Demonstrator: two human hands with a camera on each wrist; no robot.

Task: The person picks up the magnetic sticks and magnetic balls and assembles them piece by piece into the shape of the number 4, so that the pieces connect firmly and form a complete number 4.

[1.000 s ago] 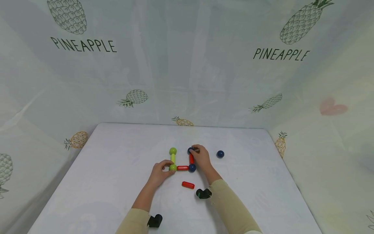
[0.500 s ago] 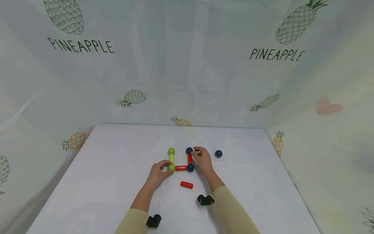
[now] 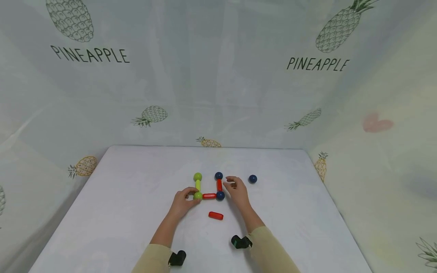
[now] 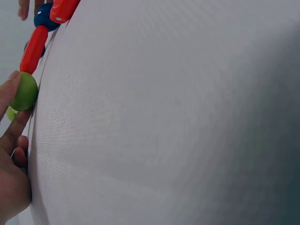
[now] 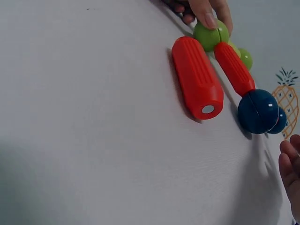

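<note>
- The table [image 3: 136,182] has a pale top with a fine woven texture in the left wrist view, and rounded far corners.
- A U-shaped figure [image 3: 209,196] lies on it, nearer the far edge than the bottom of the head view, about midway between the left and right edges, its opening toward the far edge.
- The figure's balls are smooth and glossy, with a thin seam on the near green ball [image 3: 198,195] and the near blue ball [image 5: 258,111]; its red rods look ribbed, with narrowed ends.
- A lime rod [image 3: 198,185] runs to the far green ball [image 3: 197,176]; one red rod crosses to the near blue ball, another runs to the far blue ball [image 3: 219,175].
- The left hand [image 3: 182,201] pinches the near green ball between thumb and finger.
- The right hand [image 3: 238,191] holds nothing, fingers loosely bent and apart, just beside the figure's blue-ended side.
- A loose red rod [image 5: 197,77], ribbed, with a pale round disc at its end, lies on the figure's near side.
- A loose blue ball [image 3: 252,179] sits toward the far right corner.
</note>
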